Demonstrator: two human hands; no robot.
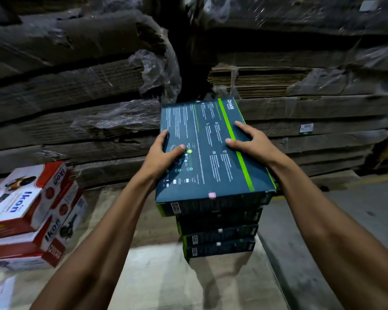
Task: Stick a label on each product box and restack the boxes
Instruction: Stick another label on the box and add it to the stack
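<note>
both my hands are on the top dark teal flat cardboard box with the bright green stripe [211, 151], one hand on each long side. my left hand [164, 151] wraps the left edge, thumb lying on the printed face, the other fingers [165, 134] curling over the rim. my right hand [249, 139] sits on the green stripe side, thumb and forefinger spread on the face, the rest of that hand going down past the right edge where i can't see it. so both sets of fingers are holding this one box.

it sits on top of a stack of matching dark boxes [220, 233]: i count three more under it by their end faces, four in all, though the bottom is blurred. the top box is skewed, sticking out past the ones below. a small pink tab [211, 195] shows on its near edge.

the stack stands on pale flattened cardboard on the floor [157, 276]. off to my left, well apart, a pile of red and white "ikon" boxes [29, 211], three that i can count, tilted. behind everything, a wall of bundled brown flattened cartons in plastic wrap [76, 86].
</note>
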